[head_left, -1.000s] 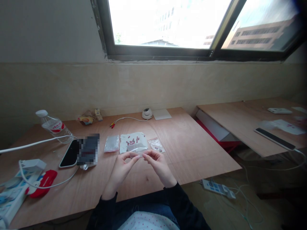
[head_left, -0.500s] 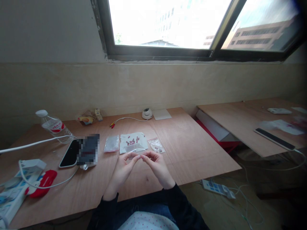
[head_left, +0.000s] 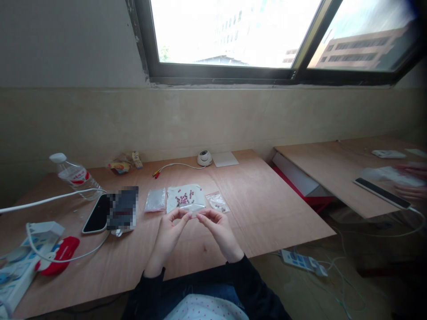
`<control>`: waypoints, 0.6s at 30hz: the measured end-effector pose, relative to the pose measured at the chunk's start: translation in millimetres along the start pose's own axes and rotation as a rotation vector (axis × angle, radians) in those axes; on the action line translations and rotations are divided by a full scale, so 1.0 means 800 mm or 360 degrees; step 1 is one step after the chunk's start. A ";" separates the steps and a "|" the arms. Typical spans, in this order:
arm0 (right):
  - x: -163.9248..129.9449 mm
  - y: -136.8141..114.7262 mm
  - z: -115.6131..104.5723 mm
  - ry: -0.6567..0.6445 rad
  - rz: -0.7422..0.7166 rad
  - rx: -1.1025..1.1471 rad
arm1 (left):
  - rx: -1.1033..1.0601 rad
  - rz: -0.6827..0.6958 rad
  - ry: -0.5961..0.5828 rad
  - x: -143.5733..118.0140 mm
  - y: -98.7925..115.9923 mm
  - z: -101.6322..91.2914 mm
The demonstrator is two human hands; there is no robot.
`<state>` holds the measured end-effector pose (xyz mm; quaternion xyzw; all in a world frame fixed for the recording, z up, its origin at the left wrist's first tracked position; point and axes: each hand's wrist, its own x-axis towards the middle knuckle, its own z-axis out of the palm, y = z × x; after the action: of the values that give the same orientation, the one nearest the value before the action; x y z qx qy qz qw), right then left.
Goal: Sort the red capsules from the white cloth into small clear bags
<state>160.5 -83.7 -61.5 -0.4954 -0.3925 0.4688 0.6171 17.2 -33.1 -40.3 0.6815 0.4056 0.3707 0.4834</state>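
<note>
Between my two hands is a small clear plastic bag [head_left: 193,208], its near edge pinched from both sides. My left hand [head_left: 172,229] grips it with thumb and forefinger, and my right hand [head_left: 218,227] does likewise a short gap away. Just beyond the fingers lies a white cloth-like sheet [head_left: 173,192] with several small dark red beads [head_left: 184,198] scattered on it. To its left is a stack of clear bags [head_left: 155,200]. On its right, a small zip bag [head_left: 218,202] with a few little pieces inside lies flat.
A phone [head_left: 96,214], a blurred dark object [head_left: 122,208], a water bottle [head_left: 77,177] and a power strip [head_left: 20,280] occupy the left side. A dome camera [head_left: 204,158] sits at the back. Another person's blurred hands [head_left: 412,180] are over the right table [head_left: 333,164].
My fingertips have moved slightly apart along the bag's edge, and my left hand shifted a little left. The other person's hands have come into view at the far right.
</note>
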 end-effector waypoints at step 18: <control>0.006 0.006 0.000 -0.0116 -0.0031 -0.0078 | 0.0086 -0.0055 -0.0012 -0.001 -0.003 -0.012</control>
<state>161.0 -79.0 -66.5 -0.4891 -0.4309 0.4708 0.5945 7.9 -29.7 -39.9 0.6885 0.4253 0.3488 0.4727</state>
